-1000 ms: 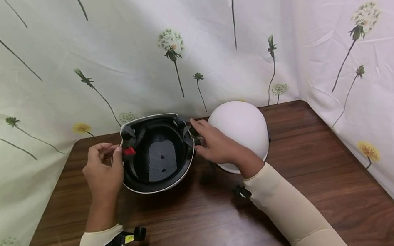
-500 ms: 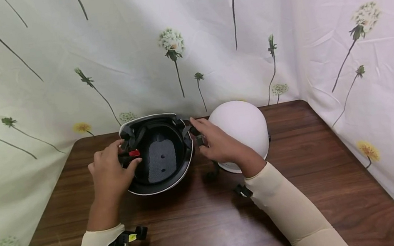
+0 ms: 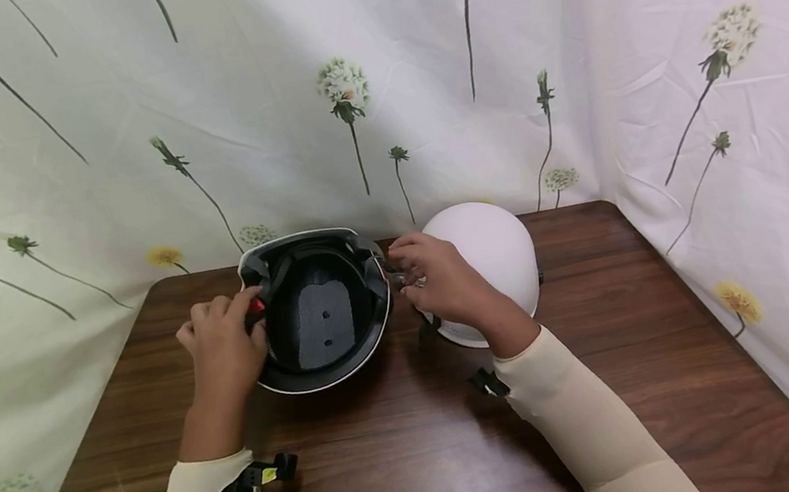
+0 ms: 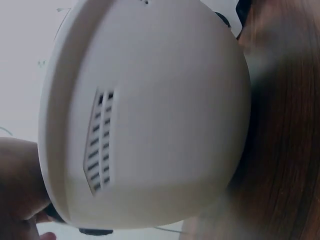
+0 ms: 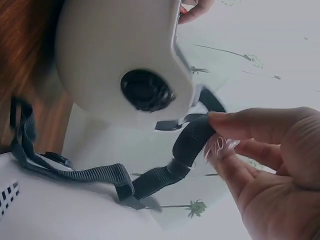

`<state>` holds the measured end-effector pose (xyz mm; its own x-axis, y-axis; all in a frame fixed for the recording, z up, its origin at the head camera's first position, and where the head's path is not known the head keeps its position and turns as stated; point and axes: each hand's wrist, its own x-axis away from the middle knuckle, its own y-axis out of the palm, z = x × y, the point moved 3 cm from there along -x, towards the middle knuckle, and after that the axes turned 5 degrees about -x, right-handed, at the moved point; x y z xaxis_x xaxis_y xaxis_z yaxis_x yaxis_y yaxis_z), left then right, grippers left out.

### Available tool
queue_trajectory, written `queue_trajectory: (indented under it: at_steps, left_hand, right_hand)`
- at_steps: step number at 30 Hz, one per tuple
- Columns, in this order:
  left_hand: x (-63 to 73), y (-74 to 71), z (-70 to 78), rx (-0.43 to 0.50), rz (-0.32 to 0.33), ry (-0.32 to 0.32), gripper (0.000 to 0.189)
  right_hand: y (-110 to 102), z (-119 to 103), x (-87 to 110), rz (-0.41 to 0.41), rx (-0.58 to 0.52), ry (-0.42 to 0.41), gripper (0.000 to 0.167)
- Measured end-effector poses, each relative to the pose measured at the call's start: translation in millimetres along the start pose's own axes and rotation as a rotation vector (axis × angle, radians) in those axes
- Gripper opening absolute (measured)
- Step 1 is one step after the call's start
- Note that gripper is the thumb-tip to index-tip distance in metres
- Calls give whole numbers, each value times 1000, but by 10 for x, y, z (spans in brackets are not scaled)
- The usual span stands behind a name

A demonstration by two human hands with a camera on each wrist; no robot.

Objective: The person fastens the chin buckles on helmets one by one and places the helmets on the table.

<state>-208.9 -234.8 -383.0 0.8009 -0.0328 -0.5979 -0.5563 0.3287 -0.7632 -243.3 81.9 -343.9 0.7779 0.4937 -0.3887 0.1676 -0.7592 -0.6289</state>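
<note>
Left hand (image 3: 219, 344), clamped on the red buckle (image 3: 256, 306), had just edged it left; right hand (image 3: 451, 282) pinched black webbing (image 5: 192, 137), so both seemed secured.

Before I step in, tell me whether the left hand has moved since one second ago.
Yes, slightly: in the head view, the left hand has shifted rightward, away from the back left corner of the table, toward the upturned helmet.
</note>
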Motion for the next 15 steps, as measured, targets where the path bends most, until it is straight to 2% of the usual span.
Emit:
queue_trajectory:
  at_steps: [4, 8, 12, 15]
  left_hand:
    - [-12, -31, 1, -3, 75, 0, 36]
    - [-34, -54, -3, 5, 124, -9, 33]
    - [-36, -64, -29, 65, 109, -42, 32]
    - [-31, -58, -63, 155, 89, -83, 28]
  right_hand:
    - [-32, -33, 12, 23, -4, 37, 26]
    - [-60, -57, 23, 40, 3, 82, 22]
    - [-71, -76, 39, 44, 32, 71, 24]
    - [-64, -79, 49, 28, 28, 75, 20]
